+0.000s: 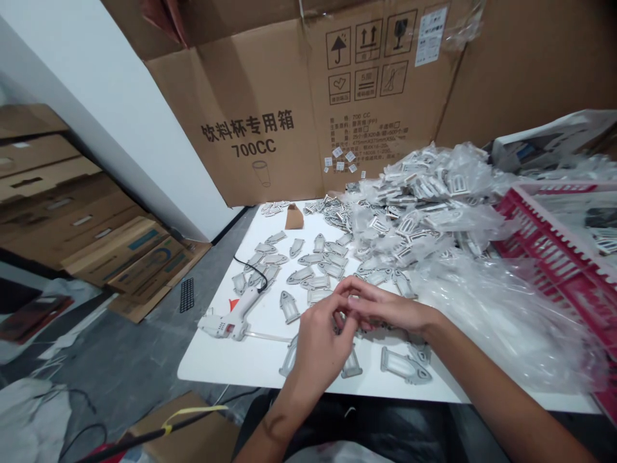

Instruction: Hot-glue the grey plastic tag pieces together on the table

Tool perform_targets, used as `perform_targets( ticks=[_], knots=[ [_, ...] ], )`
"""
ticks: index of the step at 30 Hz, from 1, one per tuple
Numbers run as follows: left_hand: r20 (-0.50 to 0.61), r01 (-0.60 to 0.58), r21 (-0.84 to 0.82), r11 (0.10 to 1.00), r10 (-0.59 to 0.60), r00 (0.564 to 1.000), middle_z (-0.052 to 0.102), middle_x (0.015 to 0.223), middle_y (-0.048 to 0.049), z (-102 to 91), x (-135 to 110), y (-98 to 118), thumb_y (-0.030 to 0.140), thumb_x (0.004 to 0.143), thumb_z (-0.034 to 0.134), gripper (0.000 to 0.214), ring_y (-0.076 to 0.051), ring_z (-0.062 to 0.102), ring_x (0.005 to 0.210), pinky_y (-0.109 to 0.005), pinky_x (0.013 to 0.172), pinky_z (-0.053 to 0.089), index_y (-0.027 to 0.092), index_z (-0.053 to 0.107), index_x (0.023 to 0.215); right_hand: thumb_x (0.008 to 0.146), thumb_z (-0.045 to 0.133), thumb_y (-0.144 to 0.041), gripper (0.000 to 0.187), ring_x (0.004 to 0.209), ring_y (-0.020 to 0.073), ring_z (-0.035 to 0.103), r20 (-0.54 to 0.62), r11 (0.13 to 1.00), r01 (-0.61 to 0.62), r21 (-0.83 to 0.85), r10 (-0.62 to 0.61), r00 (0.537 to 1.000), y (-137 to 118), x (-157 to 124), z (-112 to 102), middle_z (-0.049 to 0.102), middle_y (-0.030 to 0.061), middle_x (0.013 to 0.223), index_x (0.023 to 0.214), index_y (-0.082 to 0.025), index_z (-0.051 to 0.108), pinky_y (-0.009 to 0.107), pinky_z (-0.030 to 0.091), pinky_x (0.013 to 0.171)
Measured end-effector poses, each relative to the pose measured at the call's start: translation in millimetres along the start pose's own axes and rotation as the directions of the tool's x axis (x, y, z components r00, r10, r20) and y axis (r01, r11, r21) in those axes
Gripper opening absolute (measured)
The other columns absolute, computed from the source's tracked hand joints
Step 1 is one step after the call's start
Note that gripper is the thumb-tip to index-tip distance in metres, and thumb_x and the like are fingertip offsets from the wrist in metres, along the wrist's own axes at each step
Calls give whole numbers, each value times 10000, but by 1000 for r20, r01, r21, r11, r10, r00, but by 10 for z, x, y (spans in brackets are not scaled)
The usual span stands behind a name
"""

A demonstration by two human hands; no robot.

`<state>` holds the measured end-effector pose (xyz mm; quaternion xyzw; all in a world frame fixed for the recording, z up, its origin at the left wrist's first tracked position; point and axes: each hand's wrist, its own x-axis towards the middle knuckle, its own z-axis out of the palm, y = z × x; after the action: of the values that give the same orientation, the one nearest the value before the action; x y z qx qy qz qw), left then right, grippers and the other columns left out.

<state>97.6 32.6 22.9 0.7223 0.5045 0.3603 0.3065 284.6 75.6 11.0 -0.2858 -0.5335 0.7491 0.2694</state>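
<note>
Where the fingers meet: the tips of both hands are bent inward and gathered close together over the front of the table; whatever may lie between them is mostly covered, so I cannot tell whether they grip anything.
Left hand: the left hand (321,331) is curled, thumb and fingers rounded towards the other hand.
Right hand: the right hand (385,307) comes across from the right, its fingers bent over to meet the left.
Grey pieces: arched, pointed grey pieces (403,366) lie on the table around the hands, some just in front of them, partly hidden, and many more spread beyond.
Glue gun: a white glue gun (231,321) lies on its side left of the hands, its orange trigger (234,303) showing, a pale stick (270,337) running from its back and a black cord (260,275) from its handle.
Table: white table (231,363), with a scrap of cardboard (294,218) near its far edge.
Bags: clear plastic bags (463,308), heaped to the right, many more pieces in and among them.
Crate: a dark pink crate (554,251) beside the bags.
Box: a large cardboard box (270,77) behind, printed 700CC, small white stickers (340,166) on its side.
Floor: flattened cardboard (139,251) leans at the left; a black grid (187,294) lies near it.
</note>
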Motion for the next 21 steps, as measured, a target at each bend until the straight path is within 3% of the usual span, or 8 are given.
perform_targets(
  ticks=[3, 6, 11, 14, 17, 21],
  knots=[
    [-35, 103, -91, 991, -107, 994, 733, 751, 11, -164, -24, -55, 303, 941, 718, 126, -141, 599, 659, -259, 653, 475, 202, 755, 875, 914, 798, -513, 388, 699, 136, 587, 15, 996, 42, -80, -41, 999, 21, 18, -31, 658, -12, 838, 1130, -217, 671, 283, 474, 671],
    [-25, 166, -184, 969, -174, 984, 746, 777, -6, -286, -68, -104, 383, 921, 755, 197, -150, 631, 705, -260, 698, 508, 194, 759, 865, 915, 804, -472, 315, 626, 142, 612, -62, 994, 59, -96, -65, 996, 39, 47, -36, 658, -16, 682, 1000, -182, 715, 281, 486, 627],
    [11, 223, -240, 945, -227, 974, 738, 811, -14, -423, -176, -163, 426, 932, 743, 244, -156, 655, 758, -260, 736, 524, 194, 730, 858, 903, 818, -437, 279, 614, 129, 624, -114, 991, 87, -104, -99, 989, 57, 83, -29, 715, 13, 735, 941, -171, 744, 267, 502, 607],
    [-37, 249, -221, 943, -263, 964, 722, 826, -3, -506, -267, -222, 420, 930, 740, 218, -152, 652, 762, -253, 731, 530, 203, 717, 926, 908, 807, -463, 300, 628, 111, 606, -220, 985, 118, -122, -143, 965, 72, 98, -59, 738, 33, 844, 948, -174, 735, 245, 493, 584],
    [-27, 256, -145, 956, -263, 964, 736, 829, 2, -541, -367, -277, 398, 934, 719, 247, -154, 651, 743, -260, 724, 537, 221, 748, 1105, 910, 796, -482, 310, 603, 100, 571, -340, 980, 128, -154, -174, 924, 76, 110, -92, 687, 4, 781, 961, -184, 725, 223, 453, 532],
    [-38, 226, 40, 973, -225, 974, 738, 751, 4, -490, -440, -304, 346, 931, 677, 171, -152, 631, 675, -270, 700, 518, 224, 797, 938, 886, 806, -504, 332, 576, 97, 540, -392, 974, 155, -162, -208, 896, 60, 117, -99, 655, -7, 740, 953, -189, 722, 220, 424, 492]
  ],
)
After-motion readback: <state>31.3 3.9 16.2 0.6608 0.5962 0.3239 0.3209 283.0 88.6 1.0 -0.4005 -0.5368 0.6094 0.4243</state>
